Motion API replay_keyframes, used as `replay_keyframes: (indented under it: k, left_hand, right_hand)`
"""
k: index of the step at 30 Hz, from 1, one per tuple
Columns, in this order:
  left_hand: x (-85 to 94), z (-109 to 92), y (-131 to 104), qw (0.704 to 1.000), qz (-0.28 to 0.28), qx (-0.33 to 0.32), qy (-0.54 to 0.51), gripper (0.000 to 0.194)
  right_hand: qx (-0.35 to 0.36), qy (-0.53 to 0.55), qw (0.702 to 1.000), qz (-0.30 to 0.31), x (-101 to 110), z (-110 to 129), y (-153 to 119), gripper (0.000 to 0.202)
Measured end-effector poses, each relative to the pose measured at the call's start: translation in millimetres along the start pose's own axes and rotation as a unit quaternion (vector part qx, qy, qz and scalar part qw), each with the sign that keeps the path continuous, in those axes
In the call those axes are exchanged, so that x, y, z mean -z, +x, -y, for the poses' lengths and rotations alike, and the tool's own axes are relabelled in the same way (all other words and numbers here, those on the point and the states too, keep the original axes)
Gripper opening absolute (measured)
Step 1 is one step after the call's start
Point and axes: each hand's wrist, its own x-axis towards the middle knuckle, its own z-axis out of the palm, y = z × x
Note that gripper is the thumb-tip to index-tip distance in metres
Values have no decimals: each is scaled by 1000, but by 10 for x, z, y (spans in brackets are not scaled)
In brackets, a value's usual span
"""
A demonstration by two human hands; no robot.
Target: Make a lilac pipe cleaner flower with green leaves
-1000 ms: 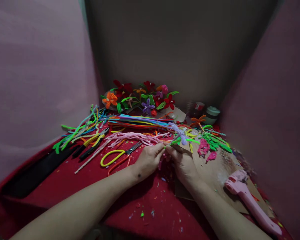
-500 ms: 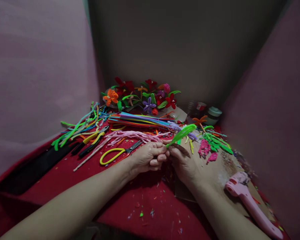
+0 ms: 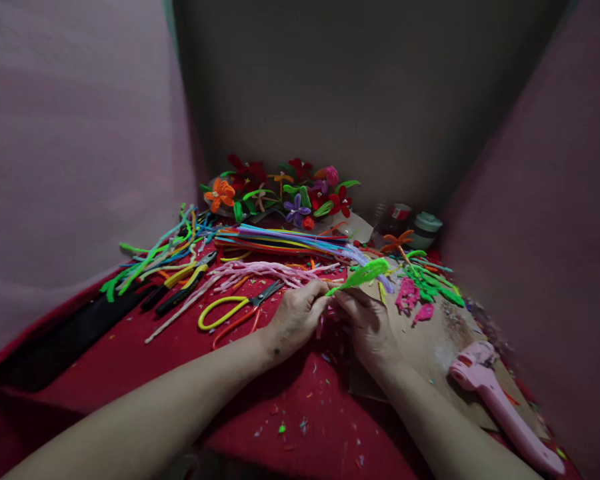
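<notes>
A bright green pipe-cleaner leaf points up and to the right between my hands over the red cloth. My left hand is closed, its thumb and fingers pinching the leaf's narrow lower end. Alongside it, my right hand is closed too, its fingertips pressed against the leaf's base; they partly hide what they grip. Scissors with one yellow and one orange handle lie just left of my left hand. Pale pink pipe cleaners stretch behind them.
Pliers lie at left near loose coloured stems. A bundle of pipe cleaners lies below fuzzy flowers at the back. Cardboard at right bears a pink glue gun, green leaves and pink pieces.
My left hand has rolled over so its back faces up, and its fingers have curled under. The green leaf has tipped lower, and the scissors' orange handle has come into fuller view.
</notes>
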Motion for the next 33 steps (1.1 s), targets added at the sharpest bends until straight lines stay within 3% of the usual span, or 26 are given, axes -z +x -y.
replay_keyframes:
  k: [3, 8, 15, 21, 28, 33]
  left_hand:
    - [10, 0, -9, 1000, 6, 13, 3, 13]
    - [23, -10, -14, 1000, 14, 6, 15, 14]
    - [-23, 28, -31, 992, 25, 94, -83, 6]
    - [-17, -8, 12, 986, 38, 104, -123, 9]
    - [41, -102, 74, 914, 98, 240, -311, 20]
    - [117, -26, 98, 863, 181, 254, -398, 22]
  right_hand:
    - [17, -48, 999, -2, 2, 20, 1, 18]
    - [23, -27, 999, 1, -4, -11, -1, 20]
    - [-14, -54, 998, -21, -22, 57, -16, 17]
    - [-38, 23, 999, -10, -27, 5, -13, 16]
    - [-70, 135, 988, 31, 16, -139, 50, 14]
    - [-78, 192, 976, 65, 19, -131, 74, 7]
